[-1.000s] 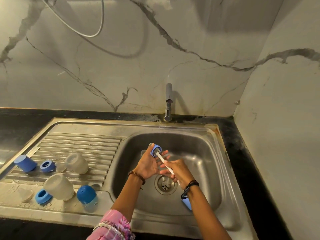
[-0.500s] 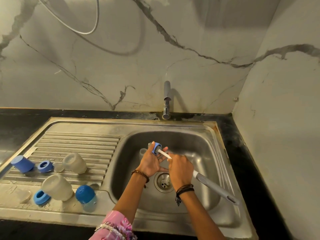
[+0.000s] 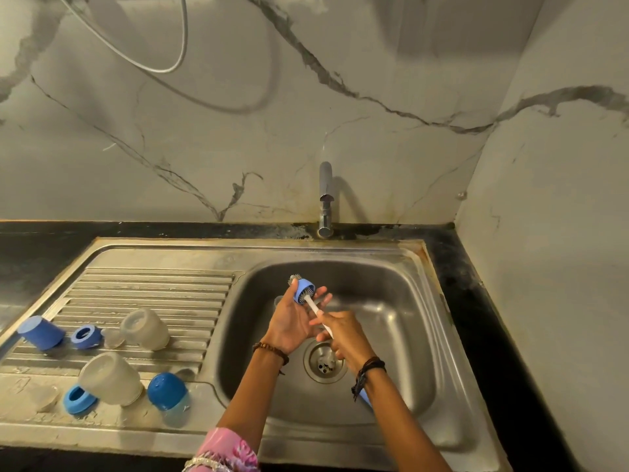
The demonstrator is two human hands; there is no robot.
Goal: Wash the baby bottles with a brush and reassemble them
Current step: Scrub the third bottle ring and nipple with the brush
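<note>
- Far left on the draining board [image 3: 153, 284] I see a dark blue cap [image 3: 41, 332] lying on its side, with a blue screw ring [image 3: 84, 336] just to its right.
- Right of that ring, a cloudy bottle body [image 3: 145, 329] lies tipped on the ribs, a small clear teat [image 3: 112, 337] between the two.
- Nearer me on the flat steel: a clear teat [image 3: 44, 397], a second blue ring [image 3: 77, 399], a second cloudy bottle body [image 3: 110, 379] touching that ring, and a small bottle with a blue domed cap [image 3: 167, 396].
- Over the sink basin [image 3: 391, 318] my left hand [image 3: 289, 323] holds a light blue ring [image 3: 304, 290] at its fingertips; the grip is clamped on it, thumb on the left and fingers on the right.
- The brush [image 3: 315, 306] passes through this ring, grey bristles showing at the far side, white stem on the near side.
- My right hand [image 3: 345, 338] is just right of the left; its grip is curled round the brush stem, over the drain [image 3: 323, 364].
- The tap [image 3: 325, 199] stands at the far rim, against the marble wall.
- The black bench [image 3: 476, 301] borders the sink on the right.
</note>
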